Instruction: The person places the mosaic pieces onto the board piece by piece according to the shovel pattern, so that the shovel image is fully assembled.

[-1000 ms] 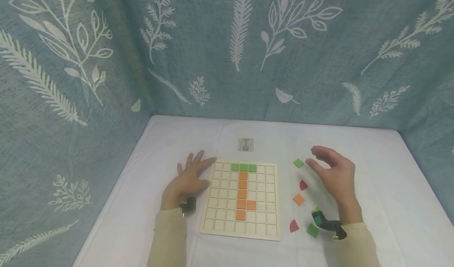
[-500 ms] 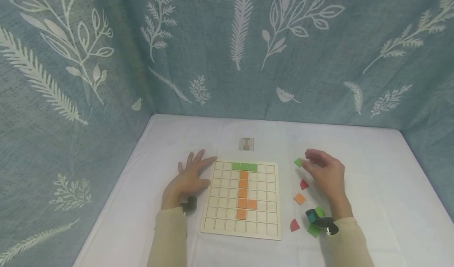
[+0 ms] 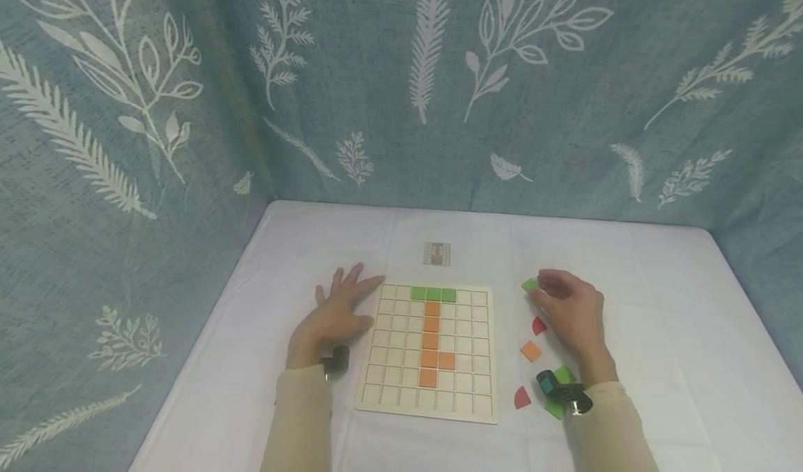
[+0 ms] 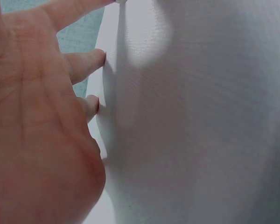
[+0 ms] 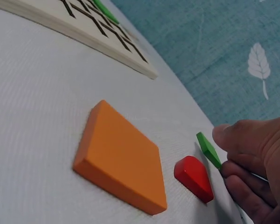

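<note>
My right hand (image 3: 574,311) has thumb and fingertips at a small green square tile (image 3: 530,286), pinching it at its right corner on the white table. In the right wrist view the curled fingers meet one end of this green tile (image 5: 208,150). Beside the wooden grid board (image 3: 383,404) rests my left hand (image 3: 335,315), fingers spread and thumb against its left edge. The left wrist view shows the palm (image 4: 32,121) with nothing held. On the board, green tiles (image 3: 433,294) form a short top row, with a column of orange tiles (image 3: 431,341) below and one orange tile to its right.
Near the right hand lie a red quarter-circle piece (image 3: 539,325), an orange square tile (image 3: 530,351), another red quarter-circle (image 3: 522,397) and green tiles (image 3: 564,374) partly under the wrist camera. A small pattern card (image 3: 436,254) is behind the board. A patterned curtain (image 3: 376,95) surrounds the table.
My right hand has moved left and slightly nearer, and its thumb and fingers have closed in on the green tile. The left hand and the board have stayed put.
</note>
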The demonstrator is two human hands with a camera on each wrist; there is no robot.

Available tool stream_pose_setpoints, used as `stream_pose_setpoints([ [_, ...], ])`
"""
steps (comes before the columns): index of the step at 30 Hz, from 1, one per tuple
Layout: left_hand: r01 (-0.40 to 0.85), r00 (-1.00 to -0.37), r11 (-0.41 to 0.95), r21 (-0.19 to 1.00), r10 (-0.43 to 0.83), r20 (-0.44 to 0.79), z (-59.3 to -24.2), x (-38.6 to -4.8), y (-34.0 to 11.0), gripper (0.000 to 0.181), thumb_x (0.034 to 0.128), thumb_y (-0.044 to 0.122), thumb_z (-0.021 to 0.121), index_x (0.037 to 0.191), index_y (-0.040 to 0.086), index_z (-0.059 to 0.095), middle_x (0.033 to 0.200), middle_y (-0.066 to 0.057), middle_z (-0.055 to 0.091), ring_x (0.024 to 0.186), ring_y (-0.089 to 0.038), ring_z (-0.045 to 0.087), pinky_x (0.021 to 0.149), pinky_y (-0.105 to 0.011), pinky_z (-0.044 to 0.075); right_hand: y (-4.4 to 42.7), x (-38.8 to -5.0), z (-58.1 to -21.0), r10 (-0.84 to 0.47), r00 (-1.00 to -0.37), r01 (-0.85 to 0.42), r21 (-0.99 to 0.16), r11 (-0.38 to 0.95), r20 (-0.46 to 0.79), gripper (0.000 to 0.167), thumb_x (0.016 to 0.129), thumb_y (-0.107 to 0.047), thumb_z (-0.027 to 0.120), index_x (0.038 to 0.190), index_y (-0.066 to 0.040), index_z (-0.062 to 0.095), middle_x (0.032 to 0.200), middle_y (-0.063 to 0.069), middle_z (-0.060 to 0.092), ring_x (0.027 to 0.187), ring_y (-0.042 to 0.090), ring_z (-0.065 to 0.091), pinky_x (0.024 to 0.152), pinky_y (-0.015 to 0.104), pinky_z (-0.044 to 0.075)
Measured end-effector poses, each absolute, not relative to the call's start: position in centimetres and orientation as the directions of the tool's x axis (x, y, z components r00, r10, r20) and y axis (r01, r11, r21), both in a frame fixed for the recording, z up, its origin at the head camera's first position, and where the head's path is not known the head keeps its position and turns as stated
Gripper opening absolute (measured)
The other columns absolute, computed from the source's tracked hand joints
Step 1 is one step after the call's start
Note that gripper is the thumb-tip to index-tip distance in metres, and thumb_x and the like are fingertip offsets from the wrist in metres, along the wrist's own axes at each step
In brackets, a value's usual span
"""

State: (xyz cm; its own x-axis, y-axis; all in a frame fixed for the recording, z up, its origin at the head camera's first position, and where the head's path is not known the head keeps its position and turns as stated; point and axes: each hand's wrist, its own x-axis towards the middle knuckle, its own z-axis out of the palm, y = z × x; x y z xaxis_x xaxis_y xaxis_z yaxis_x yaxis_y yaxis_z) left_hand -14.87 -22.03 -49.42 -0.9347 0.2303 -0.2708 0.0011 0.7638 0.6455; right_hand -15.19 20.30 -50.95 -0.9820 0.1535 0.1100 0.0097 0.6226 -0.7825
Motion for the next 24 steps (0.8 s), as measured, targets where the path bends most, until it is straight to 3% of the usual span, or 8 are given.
stream_pose_setpoints([
  [24, -0.016, -0.937, 0.757, 0.654, 0.217, -0.274, -49.0, -14.8, -21.9, 0.085, 0.0883, 0.009, 0.068, 0.169, 0.023, 0.045, 0.186, -0.016, 0.007, 0.169, -0.048, -0.015, 0.127, -0.076, -0.020, 20.7, -15.5, -49.9, 0.047, -0.991, -0.053, -0.704, 0.708, 0.123, 0.037, 0.098, -0.013, 0.076, 0.135, -0.007, 0.074, 0.131, 0.017, 0.079, 0.127, 0.040, 0.072, 0.111, 0.060, 0.057],
])
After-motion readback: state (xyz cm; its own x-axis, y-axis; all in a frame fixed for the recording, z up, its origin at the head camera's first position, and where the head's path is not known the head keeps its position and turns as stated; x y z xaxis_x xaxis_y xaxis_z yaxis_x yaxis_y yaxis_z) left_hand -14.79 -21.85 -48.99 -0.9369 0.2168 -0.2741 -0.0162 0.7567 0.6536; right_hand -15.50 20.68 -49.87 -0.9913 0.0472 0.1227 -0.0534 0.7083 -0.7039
